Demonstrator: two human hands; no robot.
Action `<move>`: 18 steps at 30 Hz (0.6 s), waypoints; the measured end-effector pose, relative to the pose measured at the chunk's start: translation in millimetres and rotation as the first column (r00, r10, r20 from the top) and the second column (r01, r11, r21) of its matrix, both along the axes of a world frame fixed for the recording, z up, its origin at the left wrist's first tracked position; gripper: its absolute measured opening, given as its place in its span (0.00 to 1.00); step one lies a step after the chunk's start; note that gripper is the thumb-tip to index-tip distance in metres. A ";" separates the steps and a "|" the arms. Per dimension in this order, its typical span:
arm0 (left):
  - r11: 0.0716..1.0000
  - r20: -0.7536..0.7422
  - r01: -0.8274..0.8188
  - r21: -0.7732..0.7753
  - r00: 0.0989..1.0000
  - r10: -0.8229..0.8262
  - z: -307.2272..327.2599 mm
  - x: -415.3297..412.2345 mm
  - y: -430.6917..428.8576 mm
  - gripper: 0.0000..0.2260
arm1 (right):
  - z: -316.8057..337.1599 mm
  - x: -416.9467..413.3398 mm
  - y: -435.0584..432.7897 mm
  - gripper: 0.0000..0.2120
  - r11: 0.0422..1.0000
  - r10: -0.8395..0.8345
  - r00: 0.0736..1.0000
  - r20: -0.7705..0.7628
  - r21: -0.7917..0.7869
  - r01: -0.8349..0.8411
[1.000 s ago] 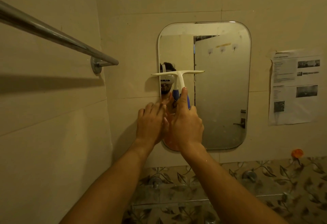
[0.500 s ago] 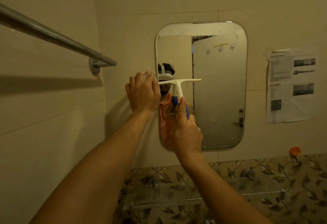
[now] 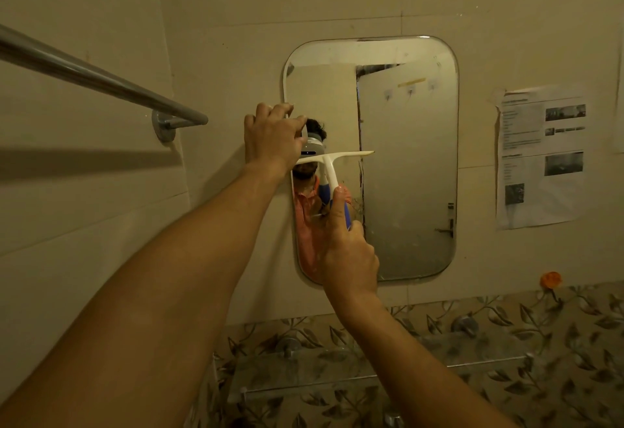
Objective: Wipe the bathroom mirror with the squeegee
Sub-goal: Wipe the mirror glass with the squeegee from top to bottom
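Head view: I log the right hand (image 3: 347, 245) wrapped round the squeegee (image 3: 329, 166) handle, thumb along it. Blade lies level on the mirror (image 3: 408, 164) (left half, mid-height). The left hand (image 3: 270, 139) curls its fingers over the mirror's left edge.

Both arms: left arm (image 3: 175, 269), right arm (image 3: 415, 346), bare to the frame's edge. Reflected at the mirror's (image 3: 408, 171) nine o'clock: salmon-orange collared shirt (image 3: 305, 215), white headset (image 3: 313, 148).
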State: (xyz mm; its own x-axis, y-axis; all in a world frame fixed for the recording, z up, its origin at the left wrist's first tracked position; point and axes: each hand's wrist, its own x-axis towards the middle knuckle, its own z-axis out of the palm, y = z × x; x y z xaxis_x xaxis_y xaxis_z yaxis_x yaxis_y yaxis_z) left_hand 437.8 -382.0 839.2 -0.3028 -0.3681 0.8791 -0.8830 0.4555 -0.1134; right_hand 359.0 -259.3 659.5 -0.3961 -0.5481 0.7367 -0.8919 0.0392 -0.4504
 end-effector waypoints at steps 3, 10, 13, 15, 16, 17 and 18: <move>0.999 0.021 -0.038 -0.022 0.999 0.038 -1.3 -2.0 -0.2 0.22 | -0.3 0.0 -1.4 0.42 1.000 -0.004 1.000 -0.007 0.007 0.004; 0.989 0.068 -0.122 -0.080 0.990 0.127 -4.1 -4.5 -1.0 0.25 | -9.2 0.8 -0.4 0.42 1.000 0.008 1.000 0.002 -0.003 -0.008; 0.984 0.080 -0.148 -0.102 0.985 0.156 -4.5 -6.1 -1.4 0.24 | -20.6 1.7 2.6 0.40 1.000 0.016 1.000 0.005 -0.023 -0.015; 0.981 0.086 -0.158 -0.114 0.982 0.169 -3.6 -7.1 -0.9 0.23 | -30.3 2.8 3.6 0.40 1.000 0.013 1.000 0.011 -0.026 -0.013; 0.980 0.087 -0.161 -0.115 0.981 0.172 -3.1 -7.4 -0.4 0.22 | -35.0 3.0 3.5 0.40 1.000 0.007 1.000 0.011 -0.025 -0.006; 0.979 0.088 -0.165 -0.117 0.981 0.175 -2.9 -7.7 0.1 0.22 | -39.3 2.8 3.1 0.41 1.000 -0.002 1.000 0.010 -0.026 0.002; 0.978 0.089 -0.169 -0.120 0.980 0.180 -3.2 -7.8 0.5 0.22 | -43.2 2.9 3.0 0.42 1.000 -0.010 1.000 0.015 -0.026 0.010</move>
State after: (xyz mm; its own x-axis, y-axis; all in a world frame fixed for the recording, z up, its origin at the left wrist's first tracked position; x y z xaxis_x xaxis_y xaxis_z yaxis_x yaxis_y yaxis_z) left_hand 430.0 -381.5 836.0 -0.3305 -0.3243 0.8863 -0.9295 0.2750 -0.2459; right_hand 361.8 -256.3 616.3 -0.4126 -0.5248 0.7445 -0.8848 0.0364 -0.4646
